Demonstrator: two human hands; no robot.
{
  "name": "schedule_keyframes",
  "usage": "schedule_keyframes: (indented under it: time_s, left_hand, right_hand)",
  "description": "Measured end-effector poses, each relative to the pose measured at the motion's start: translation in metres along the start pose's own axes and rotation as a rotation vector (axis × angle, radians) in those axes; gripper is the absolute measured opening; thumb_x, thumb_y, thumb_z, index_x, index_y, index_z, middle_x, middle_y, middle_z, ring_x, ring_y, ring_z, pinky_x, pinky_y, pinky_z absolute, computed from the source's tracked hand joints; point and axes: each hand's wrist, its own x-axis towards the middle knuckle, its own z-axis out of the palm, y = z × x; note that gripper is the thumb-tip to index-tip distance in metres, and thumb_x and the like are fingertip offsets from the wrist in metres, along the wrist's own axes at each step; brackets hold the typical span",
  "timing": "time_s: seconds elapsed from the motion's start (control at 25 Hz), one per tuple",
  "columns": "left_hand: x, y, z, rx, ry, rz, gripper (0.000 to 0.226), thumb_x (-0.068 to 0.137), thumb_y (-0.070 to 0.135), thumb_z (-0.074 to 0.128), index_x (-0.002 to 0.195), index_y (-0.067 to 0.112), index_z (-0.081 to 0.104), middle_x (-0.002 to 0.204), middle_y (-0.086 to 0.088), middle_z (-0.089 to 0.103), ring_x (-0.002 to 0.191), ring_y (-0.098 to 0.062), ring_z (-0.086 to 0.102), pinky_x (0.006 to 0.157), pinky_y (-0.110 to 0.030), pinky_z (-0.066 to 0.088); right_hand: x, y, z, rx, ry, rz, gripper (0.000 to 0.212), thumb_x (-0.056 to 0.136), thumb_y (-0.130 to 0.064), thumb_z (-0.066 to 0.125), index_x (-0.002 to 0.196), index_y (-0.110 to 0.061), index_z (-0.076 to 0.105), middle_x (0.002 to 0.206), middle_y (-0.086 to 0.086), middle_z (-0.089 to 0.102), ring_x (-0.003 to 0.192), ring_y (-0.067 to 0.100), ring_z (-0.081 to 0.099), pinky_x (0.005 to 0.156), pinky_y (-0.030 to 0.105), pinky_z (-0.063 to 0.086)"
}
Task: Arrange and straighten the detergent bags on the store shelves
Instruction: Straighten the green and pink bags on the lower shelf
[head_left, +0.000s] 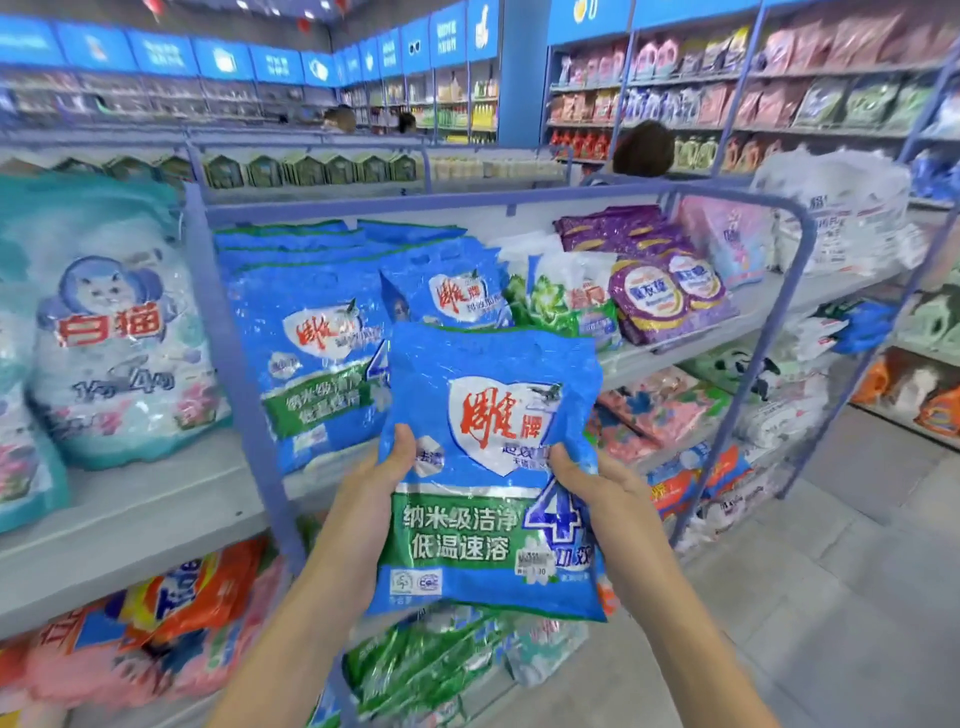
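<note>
bag: blue detergent bag (493, 364), held upright in the air in front of the middle shelf, print facing out, clear of the board.
left hand: left hand (379, 499) grips the bag's left edge, thumb on the front, fingers hidden behind.
right hand: right hand (597, 493) grips the right edge the same way.
matching stack: row of the same blue bags (311, 353) leaning back on the shelf, just behind and left of the held one.
neighbours: smaller blue bag (457, 296) behind; white-green bag (561, 306) and purple bags (665, 301) to the right; cat-print bag (119, 358) in the next bay left.
shelf: grey shelf board (156, 504), blue frame post (234, 374) between bays.
below: orange bags (197, 587) and green bags (415, 670), jumbled.
step: my read is bag in hand, not yet placed; probably goes at the front of the matching stack.
next: set the bottom edge on the board, lean it flush on the stack, print forward. It's soft, so support both sides until it rests.
risk: the post is near the left hand, and slick film may slide off the front.
</note>
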Motion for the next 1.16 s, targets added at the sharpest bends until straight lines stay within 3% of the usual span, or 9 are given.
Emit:
schedule_keyframes:
  time_s: [0.12,0.24,0.4,0.52,0.6,0.72,0.88,1.04,1.16]
  left_hand:
    - [0.057,0.026,0.033,0.037,0.168,0.083,0.035,0.076,0.072,0.059,0.089,0.043,0.074,0.097,0.039,0.062,0.101,0.001,0.062,0.095,-0.035,0.044]
    - [0.121,0.048,0.050,0.115,0.282,0.205,0.053,0.093,0.062,0.059,0.127,0.021,0.068,0.141,0.019,0.054,0.130,-0.006,0.048,0.113,-0.037,0.035]
    - [0.194,0.080,0.062,0.130,0.407,0.441,0.033,0.104,0.038,0.055,0.083,0.019,0.073,0.094,0.018,0.074,0.085,0.010,0.061,0.071,-0.004,0.039]
    - [0.222,0.077,0.076,0.142,0.465,0.423,0.033,0.104,0.042,0.055,0.108,0.012,0.068,0.096,0.017,0.065,0.070,0.018,0.057,0.072,-0.015,0.039]
    - [0.223,0.058,0.078,0.191,0.494,0.266,0.047,0.093,0.045,0.071,0.127,0.015,0.057,0.109,0.016,0.061,0.092,0.006,0.063,0.079,-0.026,0.040]
    - [0.213,0.026,0.072,0.388,0.464,0.238,0.094,0.070,0.025,0.094,0.147,0.024,0.039,0.123,0.016,0.064,0.110,-0.006,0.065,0.094,-0.029,0.051]
    - [0.198,0.005,0.088,0.570,0.645,0.295,0.077,0.078,0.042,0.087,0.140,0.029,0.042,0.110,0.029,0.056,0.105,-0.001,0.054,0.087,-0.028,0.038]
    - [0.190,0.002,0.091,0.630,0.614,0.222,0.069,0.071,0.042,0.091,0.118,0.032,0.041,0.098,0.026,0.058,0.085,0.009,0.058,0.073,-0.018,0.043]
    - [0.192,0.002,0.089,0.663,0.647,0.217,0.065,0.066,0.040,0.095,0.112,0.024,0.051,0.088,0.025,0.058,0.072,0.015,0.051,0.059,-0.011,0.038]
  right_hand:
    - [0.069,-0.024,-0.010,0.000,-0.028,-0.033,0.020,0.095,-0.023,0.070,0.108,-0.012,0.080,0.100,0.009,0.081,0.082,0.026,0.076,0.078,0.041,0.058]
    - [0.137,-0.053,-0.005,-0.027,-0.065,-0.102,0.012,0.097,-0.020,0.069,0.104,-0.017,0.078,0.086,-0.004,0.080,0.071,0.012,0.073,0.066,0.028,0.055]
    - [0.226,-0.086,0.019,-0.098,-0.130,-0.227,0.013,0.100,-0.017,0.065,0.091,-0.024,0.071,0.068,-0.017,0.073,0.058,0.000,0.066,0.054,0.013,0.048]
    - [0.284,-0.085,0.033,-0.178,-0.155,-0.206,0.014,0.100,-0.022,0.065,0.086,-0.023,0.068,0.084,-0.002,0.069,0.080,0.016,0.061,0.072,0.030,0.045]
    - [0.306,-0.068,0.026,-0.302,-0.225,-0.147,0.010,0.099,-0.027,0.067,0.103,-0.018,0.068,0.098,0.010,0.070,0.088,0.017,0.060,0.071,0.028,0.046]
    - [0.315,-0.055,0.003,-0.497,-0.408,-0.154,0.074,0.087,-0.039,0.081,0.147,-0.014,0.047,0.138,-0.002,0.064,0.114,0.011,0.064,0.085,0.024,0.052]
    - [0.313,-0.052,-0.027,-0.791,-0.691,-0.227,0.136,0.063,-0.041,0.098,0.162,-0.035,0.004,0.153,-0.020,0.034,0.131,0.004,0.051,0.105,0.025,0.042]
    - [0.308,-0.039,-0.038,-0.702,-0.711,-0.252,0.138,0.067,-0.008,0.096,0.164,-0.033,0.001,0.128,-0.032,0.050,0.095,-0.027,0.060,0.077,-0.002,0.044]
    - [0.307,-0.038,-0.034,-0.647,-0.679,-0.238,0.134,0.066,-0.003,0.095,0.163,-0.031,0.007,0.133,-0.012,0.063,0.103,-0.006,0.069,0.089,0.012,0.052]
